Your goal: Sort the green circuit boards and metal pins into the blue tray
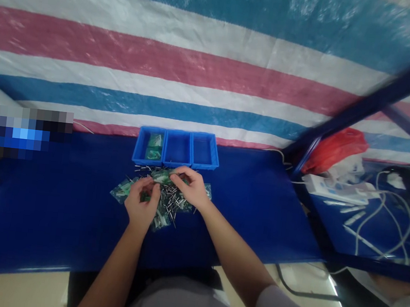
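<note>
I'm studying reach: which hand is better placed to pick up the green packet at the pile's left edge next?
Probably left. The left hand is beside that outer packet; the right hand is farther off and would have to reach past it. Both seem busy with a second packet.

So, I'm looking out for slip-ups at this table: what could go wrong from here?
The green packet between the left hand and right hand is above a heap of loose metal pieces; if it slipped, it might get mixed in there. The heap also lies directly on the blue table, so a brushing hand could scatter some pieces.
</note>
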A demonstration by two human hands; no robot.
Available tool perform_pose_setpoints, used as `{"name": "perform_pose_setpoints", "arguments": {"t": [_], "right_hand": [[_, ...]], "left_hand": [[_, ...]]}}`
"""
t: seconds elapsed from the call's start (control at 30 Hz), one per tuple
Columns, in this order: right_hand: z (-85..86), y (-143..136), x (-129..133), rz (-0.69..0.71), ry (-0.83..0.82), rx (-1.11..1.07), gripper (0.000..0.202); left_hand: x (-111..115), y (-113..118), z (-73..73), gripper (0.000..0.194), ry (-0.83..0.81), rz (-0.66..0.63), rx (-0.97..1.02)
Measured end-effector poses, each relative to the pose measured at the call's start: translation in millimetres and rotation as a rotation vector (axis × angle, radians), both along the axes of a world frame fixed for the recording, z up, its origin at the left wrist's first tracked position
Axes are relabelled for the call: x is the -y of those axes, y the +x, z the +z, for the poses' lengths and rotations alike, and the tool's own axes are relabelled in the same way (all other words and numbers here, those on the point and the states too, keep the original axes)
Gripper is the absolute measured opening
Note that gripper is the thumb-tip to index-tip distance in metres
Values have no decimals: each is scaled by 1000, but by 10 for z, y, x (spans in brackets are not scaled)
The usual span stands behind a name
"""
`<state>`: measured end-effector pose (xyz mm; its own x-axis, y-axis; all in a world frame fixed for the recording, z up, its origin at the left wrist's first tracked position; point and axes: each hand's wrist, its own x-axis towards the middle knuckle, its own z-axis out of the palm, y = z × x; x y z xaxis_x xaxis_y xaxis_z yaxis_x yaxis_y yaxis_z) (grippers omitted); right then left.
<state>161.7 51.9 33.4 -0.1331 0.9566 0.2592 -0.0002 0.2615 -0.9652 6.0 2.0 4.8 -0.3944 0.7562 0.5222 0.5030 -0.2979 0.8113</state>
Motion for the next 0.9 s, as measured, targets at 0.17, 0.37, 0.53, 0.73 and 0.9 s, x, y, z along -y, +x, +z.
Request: {"name": "perform_pose_setpoints", "arguments": {"t": [0.17,0.37,0.53,0.73,0.9], "right_hand": [[3,7,11,19,-27,17,19],[-18,16,34,85,-23,28,20],[-10,20,45,115,-23,44,21],[2,15,44,89,-4,24,21],[31,16,47,84,-11,29,22]], "left_hand": [[-2,-23,17,33,-35,8,-44],[15,-40,-5,35,-112,9,-31],[19,-26,-13,36,-175,45,41],[22,-22,-57,26,-166,85,24],[31,-24,-73,26,-182,87,-10]]}}
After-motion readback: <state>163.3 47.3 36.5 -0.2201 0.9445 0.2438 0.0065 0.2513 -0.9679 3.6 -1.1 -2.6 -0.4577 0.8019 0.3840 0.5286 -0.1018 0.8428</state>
